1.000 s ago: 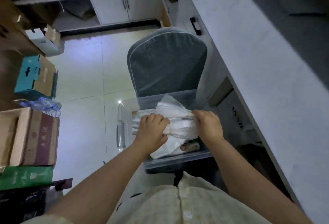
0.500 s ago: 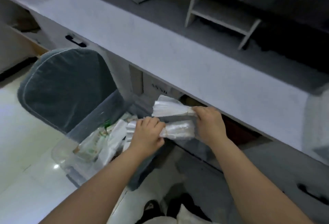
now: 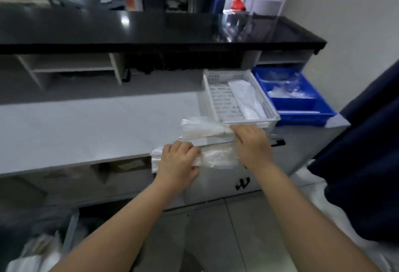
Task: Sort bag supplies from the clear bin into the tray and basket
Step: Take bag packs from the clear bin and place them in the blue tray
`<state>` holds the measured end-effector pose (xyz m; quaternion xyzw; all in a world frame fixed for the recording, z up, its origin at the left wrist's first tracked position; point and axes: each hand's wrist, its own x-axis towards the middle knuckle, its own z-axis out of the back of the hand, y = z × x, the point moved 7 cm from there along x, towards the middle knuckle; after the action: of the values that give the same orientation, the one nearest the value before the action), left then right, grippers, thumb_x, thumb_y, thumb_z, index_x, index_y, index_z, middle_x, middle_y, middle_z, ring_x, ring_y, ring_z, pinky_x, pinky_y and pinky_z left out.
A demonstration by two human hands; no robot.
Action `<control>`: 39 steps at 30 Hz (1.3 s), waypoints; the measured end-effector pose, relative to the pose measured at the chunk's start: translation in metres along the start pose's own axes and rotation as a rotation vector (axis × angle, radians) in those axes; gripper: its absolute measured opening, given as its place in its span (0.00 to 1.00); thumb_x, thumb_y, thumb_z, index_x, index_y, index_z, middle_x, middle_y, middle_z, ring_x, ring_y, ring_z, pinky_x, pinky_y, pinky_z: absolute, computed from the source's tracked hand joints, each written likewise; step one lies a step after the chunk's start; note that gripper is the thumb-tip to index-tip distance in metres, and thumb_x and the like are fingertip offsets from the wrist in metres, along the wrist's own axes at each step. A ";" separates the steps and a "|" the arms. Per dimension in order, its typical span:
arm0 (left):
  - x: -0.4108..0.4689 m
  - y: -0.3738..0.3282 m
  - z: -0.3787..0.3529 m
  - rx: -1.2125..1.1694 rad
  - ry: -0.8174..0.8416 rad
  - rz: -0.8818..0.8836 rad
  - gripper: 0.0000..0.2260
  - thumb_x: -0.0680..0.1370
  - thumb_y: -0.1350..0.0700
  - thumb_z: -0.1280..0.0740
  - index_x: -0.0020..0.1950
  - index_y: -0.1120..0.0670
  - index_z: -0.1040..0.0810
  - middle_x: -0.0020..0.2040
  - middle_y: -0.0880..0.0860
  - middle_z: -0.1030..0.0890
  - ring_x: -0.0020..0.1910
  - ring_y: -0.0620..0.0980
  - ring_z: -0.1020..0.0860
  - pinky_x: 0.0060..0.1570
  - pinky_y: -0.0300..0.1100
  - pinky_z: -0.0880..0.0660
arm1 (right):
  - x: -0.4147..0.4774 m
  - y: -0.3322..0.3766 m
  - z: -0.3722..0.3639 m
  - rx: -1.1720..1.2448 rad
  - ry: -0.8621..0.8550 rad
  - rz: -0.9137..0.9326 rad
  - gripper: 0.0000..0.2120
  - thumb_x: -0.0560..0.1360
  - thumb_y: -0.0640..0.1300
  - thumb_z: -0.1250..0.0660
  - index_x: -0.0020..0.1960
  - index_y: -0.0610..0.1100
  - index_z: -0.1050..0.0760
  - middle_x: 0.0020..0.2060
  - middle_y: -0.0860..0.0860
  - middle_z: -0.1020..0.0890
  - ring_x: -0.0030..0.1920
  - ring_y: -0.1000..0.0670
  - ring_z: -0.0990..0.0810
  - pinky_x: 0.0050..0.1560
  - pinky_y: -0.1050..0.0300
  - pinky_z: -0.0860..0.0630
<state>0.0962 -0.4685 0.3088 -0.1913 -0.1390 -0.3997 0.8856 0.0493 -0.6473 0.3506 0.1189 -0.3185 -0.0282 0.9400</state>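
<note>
My left hand (image 3: pixel 178 164) grips one bundle of clear plastic bags (image 3: pixel 218 157) just in front of the counter edge. My right hand (image 3: pixel 252 144) grips a second, whiter bundle of bags (image 3: pixel 200 128) that lies over the grey counter (image 3: pixel 86 127). A white slatted basket (image 3: pixel 218 99) stands just beyond my right hand and holds one bundle of white bags (image 3: pixel 247 99). A blue tray (image 3: pixel 302 107) with clear bags inside sits to its right. The clear bin (image 3: pixel 71 228) with white bags shows at the bottom left, mostly out of frame.
A black raised countertop (image 3: pixel 151 30) runs along the back with open white cubbies (image 3: pixel 71 66) beneath it. A dark blue curtain (image 3: pixel 367 153) hangs at the right. Drawers with black handles sit under the counter.
My view has swung from the bin on the chair up to the counter. Both hands have carried the two bag bundles from the bin to the counter edge, near the white basket.
</note>
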 end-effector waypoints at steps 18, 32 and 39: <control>0.235 -0.262 -0.129 0.025 0.022 -0.179 0.20 0.60 0.57 0.24 0.51 0.54 0.20 0.47 0.53 0.20 0.46 0.58 0.23 0.46 0.51 0.29 | 0.006 -0.358 0.155 -0.217 -0.029 -0.298 0.05 0.71 0.34 0.36 0.41 0.39 0.22 0.34 0.44 0.19 0.35 0.40 0.26 0.38 0.46 0.28; 0.413 -0.257 -0.202 0.052 -0.158 -0.426 0.07 0.65 0.60 0.30 0.42 0.56 0.20 0.42 0.54 0.18 0.39 0.56 0.22 0.38 0.45 0.27 | 0.161 -0.445 0.062 -0.249 0.167 -0.213 0.06 0.72 0.35 0.37 0.45 0.41 0.22 0.35 0.44 0.20 0.37 0.40 0.26 0.38 0.50 0.32; 0.488 -0.232 -0.226 0.098 -0.298 -0.394 0.02 0.67 0.59 0.29 0.38 0.56 0.19 0.51 0.56 0.17 0.48 0.58 0.19 0.45 0.50 0.25 | 0.214 -0.482 0.028 -0.197 0.200 -0.243 0.05 0.75 0.37 0.37 0.50 0.42 0.25 0.35 0.43 0.23 0.35 0.43 0.28 0.34 0.53 0.35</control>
<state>0.2540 -1.0304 0.3551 -0.1740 -0.3219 -0.5247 0.7686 0.2129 -1.1485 0.3824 0.0661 -0.2026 -0.1605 0.9638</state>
